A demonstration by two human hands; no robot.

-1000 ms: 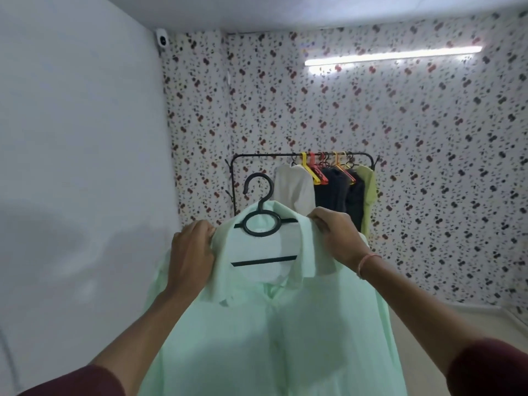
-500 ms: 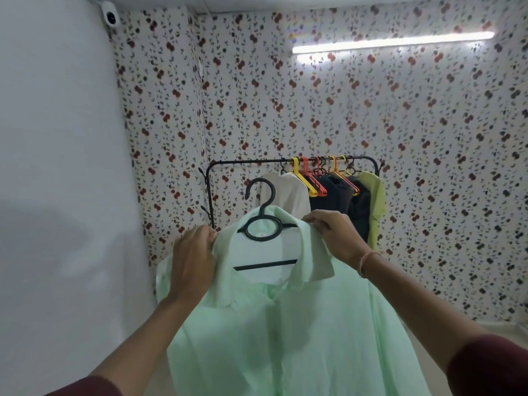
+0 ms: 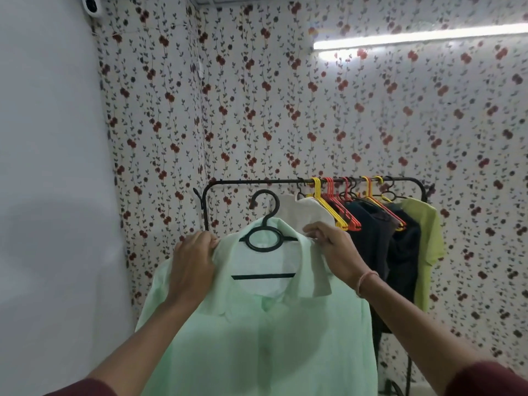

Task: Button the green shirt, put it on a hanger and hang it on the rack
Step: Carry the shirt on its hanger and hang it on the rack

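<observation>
A pale green shirt (image 3: 265,338) hangs buttoned on a black hanger (image 3: 264,238), held up in front of me. My left hand (image 3: 193,267) grips the shirt's left shoulder by the collar. My right hand (image 3: 335,252) pinches the right shoulder by the collar. The hanger's hook points up, just below and in front of the black rack's rail (image 3: 257,182). The rack stands against the flowered wall, its left stretch of rail bare.
On the rack hang a white shirt (image 3: 308,212), dark garments (image 3: 377,244) and a yellow-green shirt (image 3: 425,247), on yellow and red hangers (image 3: 337,204). A plain white wall (image 3: 51,195) is close on the left. A tube light glows at the upper right.
The rack has come closer and now looms larger. Both hands keep the same hold on the shirt's shoulders, with the hanger hook nearer the rail.
</observation>
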